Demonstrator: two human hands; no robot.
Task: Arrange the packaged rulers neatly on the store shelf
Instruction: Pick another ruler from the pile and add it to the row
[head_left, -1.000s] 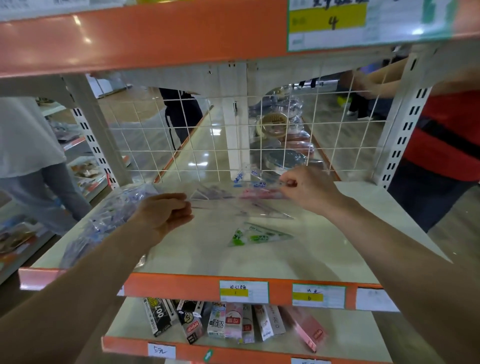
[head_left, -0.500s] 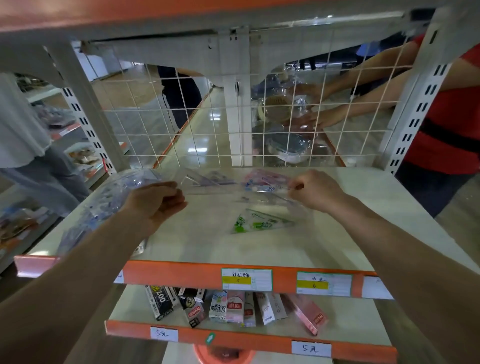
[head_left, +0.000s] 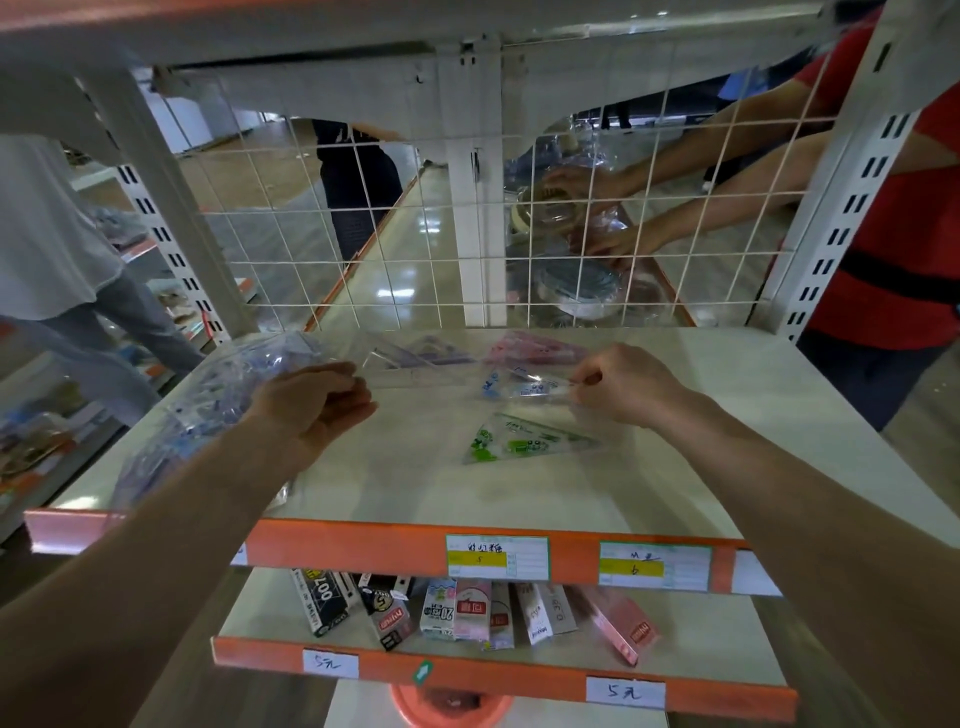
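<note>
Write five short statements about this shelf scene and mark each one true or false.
1. The left hand and the right hand hold the clear ruler pack between them, one at each end. True.
2. The green-printed triangle pack is pinched in the right hand. False: it lies flat on the shelf, nearer the camera than the held pack.
3. The shelf's back is a solid board. False: it is an open wire grid.
4. Small boxes stand on the level below. True.
5. The pile of clear packs lies at the shelf's right side. False: it lies at the left side, beside the left hand.
</note>
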